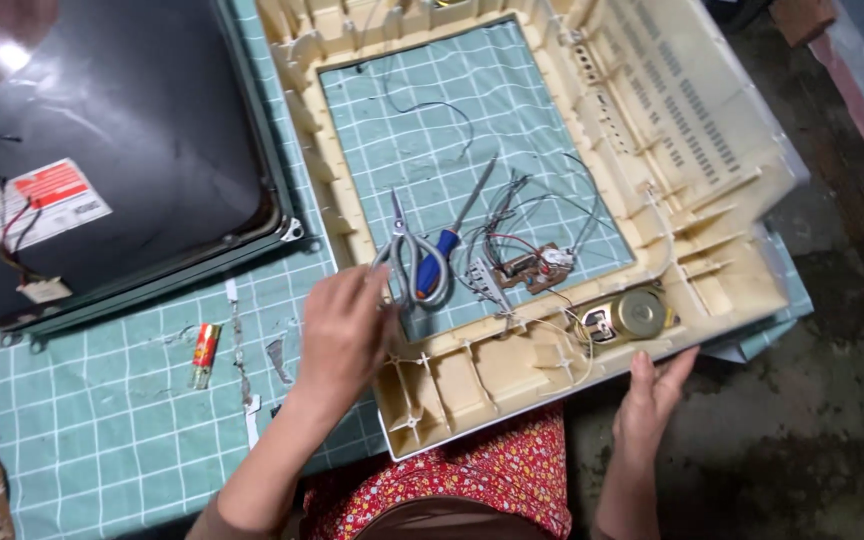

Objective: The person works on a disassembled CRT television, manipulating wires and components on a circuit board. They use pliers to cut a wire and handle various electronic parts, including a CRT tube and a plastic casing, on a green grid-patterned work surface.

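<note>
Beige plastic casing (pixel 722 270) is steadied by right hand (pixel 649 395); left hand (pixel 344 330) seemingly touches scissors (pixel 414 262), fingers loose.

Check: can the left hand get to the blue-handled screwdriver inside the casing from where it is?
Probably yes. The left hand rests on the cream casing rim beside the pliers; the screwdriver lies just past them, uncovered, with only loose wires nearby.

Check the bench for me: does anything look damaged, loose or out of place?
Yes. The beige plastic housing lies gutted, its near-right part overhanging the mat. A small circuit board with loose wires lies in its opening, beside a round speaker. Torn tape scraps litter the green grid mat, near a small red cylinder.
</note>
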